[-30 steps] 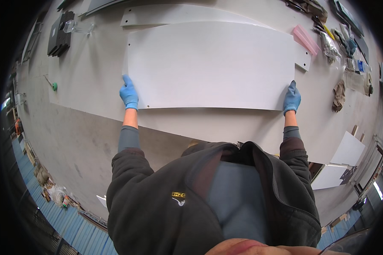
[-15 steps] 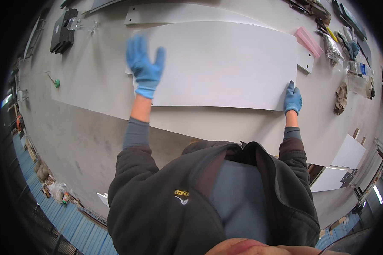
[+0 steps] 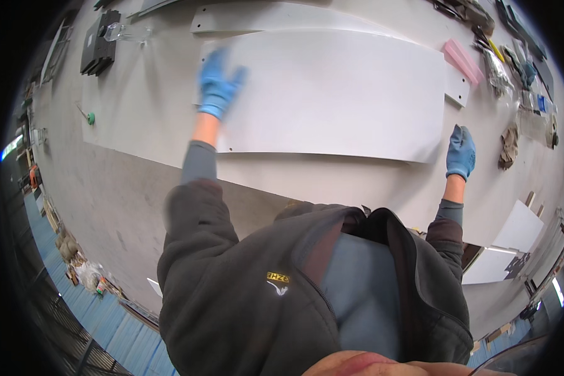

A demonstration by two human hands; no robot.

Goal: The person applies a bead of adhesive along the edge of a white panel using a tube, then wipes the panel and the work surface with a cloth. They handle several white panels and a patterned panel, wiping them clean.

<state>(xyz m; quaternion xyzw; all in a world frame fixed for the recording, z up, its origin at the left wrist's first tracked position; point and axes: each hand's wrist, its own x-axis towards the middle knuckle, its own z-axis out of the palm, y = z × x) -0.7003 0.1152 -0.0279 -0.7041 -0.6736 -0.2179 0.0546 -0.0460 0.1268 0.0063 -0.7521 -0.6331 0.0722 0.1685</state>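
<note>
A large white panel (image 3: 338, 94) lies on the pale worktop, its near right corner slightly lifted. My left hand (image 3: 218, 86), in a blue glove and blurred by motion, is spread over the panel's left end; I cannot tell whether it touches. Off the panel's right edge, my gloved right hand (image 3: 460, 153) is closed, fingers curled, with nothing seen in it. Partly covered by the large panel, another white panel with holes (image 3: 459, 86) shows at the right, and a white strip (image 3: 257, 19) with holes shows along the far side.
Dark stacked pieces (image 3: 100, 44) and a clear bottle (image 3: 124, 32) are at the far left. A green-headed tool (image 3: 91, 118) lies nearer. On the right are a pink piece (image 3: 462, 61), bagged parts (image 3: 497, 74), a crumpled brown glove (image 3: 508, 146) and several tools.
My right hand has come off the panel's right edge and moved right. My left hand has shifted slightly right and away from me, still spread.
</note>
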